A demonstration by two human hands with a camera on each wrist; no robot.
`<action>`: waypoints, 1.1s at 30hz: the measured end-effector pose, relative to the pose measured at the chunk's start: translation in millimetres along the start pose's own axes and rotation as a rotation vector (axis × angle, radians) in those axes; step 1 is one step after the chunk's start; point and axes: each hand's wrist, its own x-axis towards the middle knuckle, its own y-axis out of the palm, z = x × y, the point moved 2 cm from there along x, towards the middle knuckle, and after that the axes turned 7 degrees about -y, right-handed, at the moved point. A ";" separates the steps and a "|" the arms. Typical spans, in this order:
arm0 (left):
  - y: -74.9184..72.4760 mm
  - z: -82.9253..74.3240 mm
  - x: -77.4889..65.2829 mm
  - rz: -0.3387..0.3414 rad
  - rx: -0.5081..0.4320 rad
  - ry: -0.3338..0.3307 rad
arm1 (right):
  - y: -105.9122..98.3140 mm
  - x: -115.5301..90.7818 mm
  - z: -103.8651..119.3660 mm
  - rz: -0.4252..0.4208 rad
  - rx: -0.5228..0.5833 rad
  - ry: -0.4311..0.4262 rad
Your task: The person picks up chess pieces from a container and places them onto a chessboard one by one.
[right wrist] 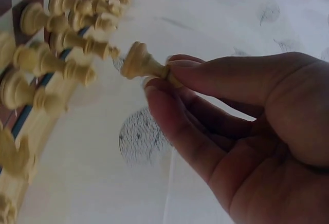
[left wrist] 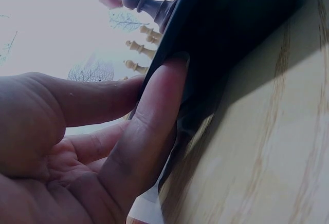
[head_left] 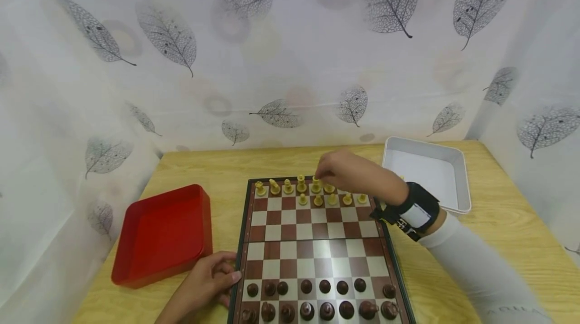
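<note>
A chessboard (head_left: 278,248) with brown and white squares lies on the table. My right hand (head_left: 349,170) is above its far rows and pinches a pale yellow pawn (right wrist: 138,63) by the top, its base pointing away from the fingertips in the right wrist view. Several pale yellow pieces (head_left: 287,186) stand along the far edge, with pale pawns (head_left: 318,201) in front of them. Dark brown pieces (head_left: 306,310) and dark pawns (head_left: 306,285) line the near side. My left hand (head_left: 206,281) grips the board's left edge between thumb and finger.
A red tray (head_left: 206,223) lies left of the board on the wooden table (head_left: 217,163). At the back right stands a white tray (head_left: 464,183), partly behind the right forearm. A leaf-patterned wall covering (head_left: 299,62) rises behind the table.
</note>
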 end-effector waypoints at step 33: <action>0.6 -0.5 1.0 0.009 0.001 -0.001 | 70.8 69.5 18.5 0.157 0.034 -0.072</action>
